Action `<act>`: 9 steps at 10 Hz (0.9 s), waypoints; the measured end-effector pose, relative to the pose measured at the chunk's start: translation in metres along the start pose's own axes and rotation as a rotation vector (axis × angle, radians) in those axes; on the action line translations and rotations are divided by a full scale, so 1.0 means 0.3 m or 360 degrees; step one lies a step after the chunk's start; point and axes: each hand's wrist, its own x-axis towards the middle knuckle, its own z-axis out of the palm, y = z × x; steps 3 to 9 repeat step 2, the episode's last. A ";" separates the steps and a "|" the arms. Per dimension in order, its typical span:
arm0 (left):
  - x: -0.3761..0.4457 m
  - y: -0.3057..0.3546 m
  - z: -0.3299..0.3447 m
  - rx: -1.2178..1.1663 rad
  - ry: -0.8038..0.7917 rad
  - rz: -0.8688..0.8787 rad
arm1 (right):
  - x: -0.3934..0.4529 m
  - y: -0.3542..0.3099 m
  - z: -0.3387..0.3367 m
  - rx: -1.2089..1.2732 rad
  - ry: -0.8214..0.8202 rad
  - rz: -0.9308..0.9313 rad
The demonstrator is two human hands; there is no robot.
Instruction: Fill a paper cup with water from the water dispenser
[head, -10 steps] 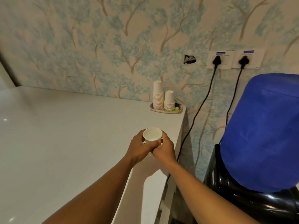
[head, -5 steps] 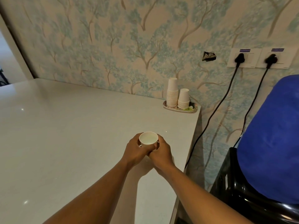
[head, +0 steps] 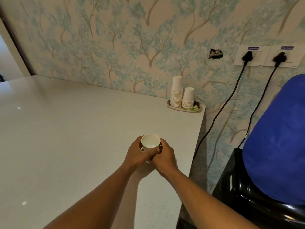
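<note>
Two hands | left (head: 137,153) and right (head: 163,156) wrap fingers round cup (head: 150,143) over counter (head: 66,129) | likely light, thin-walled, crushable: hold mid-wall, gently | dispenser (head: 264,171) to the right

A pantry or refreshment corner, likely in an office or home.

Tree-patterned wallpaper (head: 132,38) is covering the wall; stacks of paper cups (head: 181,95) are sitting in a small tray (head: 184,109) on a pale surface (head: 66,138), and a water dispenser (head: 247,195) with a blue-covered bottle (head: 280,138) is standing beside plugged-in wall sockets (head: 267,57).
</note>
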 end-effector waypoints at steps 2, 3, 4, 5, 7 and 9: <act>-0.010 0.000 -0.029 0.0107 -0.0051 -0.0009 | -0.026 -0.011 -0.059 -0.0023 -0.0093 -0.0112; -0.010 0.000 -0.029 0.0107 -0.0051 -0.0009 | -0.026 -0.011 -0.059 -0.0023 -0.0093 -0.0112; -0.010 0.000 -0.029 0.0107 -0.0051 -0.0009 | -0.026 -0.011 -0.059 -0.0023 -0.0093 -0.0112; -0.010 0.000 -0.029 0.0107 -0.0051 -0.0009 | -0.026 -0.011 -0.059 -0.0023 -0.0093 -0.0112; -0.010 0.000 -0.029 0.0107 -0.0051 -0.0009 | -0.026 -0.011 -0.059 -0.0023 -0.0093 -0.0112; -0.010 0.000 -0.029 0.0107 -0.0051 -0.0009 | -0.026 -0.011 -0.059 -0.0023 -0.0093 -0.0112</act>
